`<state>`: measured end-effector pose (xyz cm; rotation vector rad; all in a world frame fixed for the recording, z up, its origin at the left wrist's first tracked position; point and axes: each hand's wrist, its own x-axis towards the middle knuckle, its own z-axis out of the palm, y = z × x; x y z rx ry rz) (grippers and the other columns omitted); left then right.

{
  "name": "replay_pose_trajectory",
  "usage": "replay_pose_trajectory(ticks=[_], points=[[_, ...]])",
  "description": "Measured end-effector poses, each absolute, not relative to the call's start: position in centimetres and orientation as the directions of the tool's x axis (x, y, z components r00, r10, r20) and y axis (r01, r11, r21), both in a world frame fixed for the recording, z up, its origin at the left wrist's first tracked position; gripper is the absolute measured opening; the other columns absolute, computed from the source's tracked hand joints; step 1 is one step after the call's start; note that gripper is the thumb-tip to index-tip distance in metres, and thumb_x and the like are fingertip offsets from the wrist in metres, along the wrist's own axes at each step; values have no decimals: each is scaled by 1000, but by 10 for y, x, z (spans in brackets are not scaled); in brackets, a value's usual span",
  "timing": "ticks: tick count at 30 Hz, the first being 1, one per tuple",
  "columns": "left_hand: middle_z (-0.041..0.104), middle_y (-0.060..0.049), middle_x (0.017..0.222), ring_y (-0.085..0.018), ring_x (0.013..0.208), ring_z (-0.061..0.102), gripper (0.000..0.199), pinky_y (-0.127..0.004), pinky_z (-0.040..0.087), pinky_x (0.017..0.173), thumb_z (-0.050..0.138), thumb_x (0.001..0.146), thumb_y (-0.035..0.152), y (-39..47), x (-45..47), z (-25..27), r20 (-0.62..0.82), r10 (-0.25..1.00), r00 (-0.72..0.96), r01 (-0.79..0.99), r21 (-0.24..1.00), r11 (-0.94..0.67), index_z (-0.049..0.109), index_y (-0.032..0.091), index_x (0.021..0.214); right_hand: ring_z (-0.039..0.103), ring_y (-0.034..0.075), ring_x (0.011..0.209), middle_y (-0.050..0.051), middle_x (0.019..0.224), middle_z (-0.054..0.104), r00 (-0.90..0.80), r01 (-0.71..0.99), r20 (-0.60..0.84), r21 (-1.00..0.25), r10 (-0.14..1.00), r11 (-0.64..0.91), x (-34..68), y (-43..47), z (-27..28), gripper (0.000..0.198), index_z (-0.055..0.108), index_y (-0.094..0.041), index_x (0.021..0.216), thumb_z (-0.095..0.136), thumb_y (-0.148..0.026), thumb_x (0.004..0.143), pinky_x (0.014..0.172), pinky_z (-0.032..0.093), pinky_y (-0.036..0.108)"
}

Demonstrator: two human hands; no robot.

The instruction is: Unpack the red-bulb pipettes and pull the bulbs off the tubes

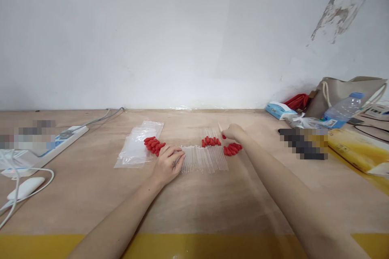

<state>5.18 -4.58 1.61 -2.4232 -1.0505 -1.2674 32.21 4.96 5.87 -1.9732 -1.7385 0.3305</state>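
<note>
My right hand [234, 132] is closed on a glass dropper [220, 127], its clear tube pointing away and its red rubber bulb at my fingertips. Left of it lies a small group of droppers [211, 141] with red bulbs towards me. Loose red rubber bulbs [232, 149] are piled just below my right hand. A row of clear glass tubes [203, 159] lies side by side in the middle. At the row's left end my left hand [169, 162] rests with curled fingers; whatever they pinch is hidden. More red bulbs [153, 145] lie beyond it, partly on clear plastic bags [133, 147].
A power strip [77, 131] with white cables runs along the left. On the right stand a tissue pack [280, 110], a plastic bottle [345, 109], a cloth bag [319, 97] and a yellow pack [355, 149]. A white wall closes off the table's back.
</note>
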Motion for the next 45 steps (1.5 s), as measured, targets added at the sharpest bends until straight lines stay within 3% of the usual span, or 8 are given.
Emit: replay_pose_trajectory(ticks=[6, 9, 12, 17, 24, 35, 40, 45], points=[[60, -8, 101, -21, 94, 53, 30, -38, 39, 85, 54, 79, 21, -49, 51, 20, 825, 462, 326, 763, 59, -644, 56, 21, 109, 56, 14, 68, 0, 70, 64, 21, 853, 258, -509, 966, 117, 313, -9, 77, 19, 57, -20, 76, 44, -34, 80, 73, 36, 30], [55, -10, 113, -25, 105, 48, 41, -44, 31, 92, 55, 80, 24, -56, 59, 23, 828, 450, 334, 801, 2, -598, 49, 22, 120, 54, 15, 73, 1, 74, 64, -233, 837, 607, -273, 760, 474, 306, -48, 54, 15, 55, -19, 76, 47, -29, 82, 82, 28, 36], [56, -9, 115, -25, 108, 47, 36, -47, 23, 96, 52, 82, 25, -64, 72, 21, 788, 447, 423, 769, -52, -637, 51, 25, 118, 52, 13, 72, -1, 68, 62, -381, 789, 751, -41, 540, 613, 302, -74, 24, 13, 56, -19, 73, 49, -23, 83, 84, 25, 35], [66, -1, 85, -17, 84, 55, 24, -45, 21, 92, 51, 85, 25, -75, 89, 9, 704, 443, 556, 683, -84, -725, 57, 27, 108, 51, 12, 72, -2, 67, 61, -478, 719, 798, 116, 367, 685, 296, -84, -2, 8, 57, -20, 76, 52, -18, 82, 87, 25, 33], [64, 3, 68, -14, 71, 52, 11, -41, 22, 85, 51, 84, 22, -77, 94, 6, 686, 470, 555, 697, -74, -714, 62, 24, 85, 49, 14, 72, 0, 73, 62, -472, 754, 772, 102, 426, 649, 292, -81, -4, 11, 60, -21, 90, 54, -24, 82, 85, 26, 35], [62, -1, 70, -15, 70, 52, 15, -35, 32, 74, 49, 84, 18, -63, 60, 5, 713, 560, 422, 754, 67, -653, 63, 20, 83, 50, 14, 72, 1, 69, 59, -332, 776, 811, -55, 482, 628, 326, -80, -4, 8, 63, -21, 78, 55, -18, 80, 78, 32, 35], [55, -5, 84, -14, 74, 51, 27, -26, 43, 68, 40, 87, 18, -51, 57, 0, 674, 645, 359, 721, 239, -651, 57, 17, 107, 53, 14, 77, 5, 85, 55, -133, 662, 852, -305, 507, 684, 335, -65, -7, 21, 61, -21, 99, 52, -19, 80, 69, 44, 28], [49, -6, 88, -13, 75, 51, 40, -25, 46, 68, 36, 82, 9, -41, 68, 0, 710, 631, 313, 745, 229, -627, 49, 16, 119, 53, 15, 76, 8, 87, 54, 313, 615, 706, -660, 635, 431, 358, -37, -10, 27, 63, -17, 99, 51, -32, 80, 67, 46, 30]])
